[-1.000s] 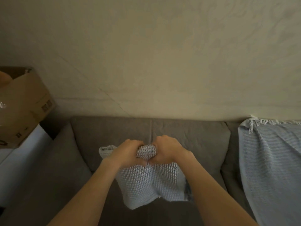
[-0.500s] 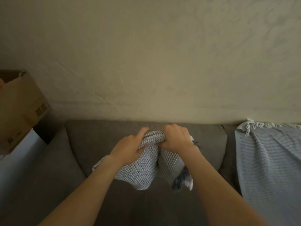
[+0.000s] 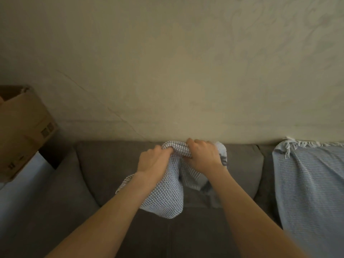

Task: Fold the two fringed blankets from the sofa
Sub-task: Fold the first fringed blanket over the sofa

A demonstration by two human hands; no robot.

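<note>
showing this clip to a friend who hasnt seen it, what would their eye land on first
First, the two hands in the middle of the view: the left hand and right hand grip a bunched waffle-weave blanket that hangs above the grey sofa. Next, the pale blue fringed blanket draped over the sofa at the right edge. A cardboard box sits at the far left.

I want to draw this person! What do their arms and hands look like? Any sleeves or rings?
The left forearm and right forearm are bare, no sleeves. The left hand and right hand wear no gloves; no watch, bracelet or ring shows.
</note>
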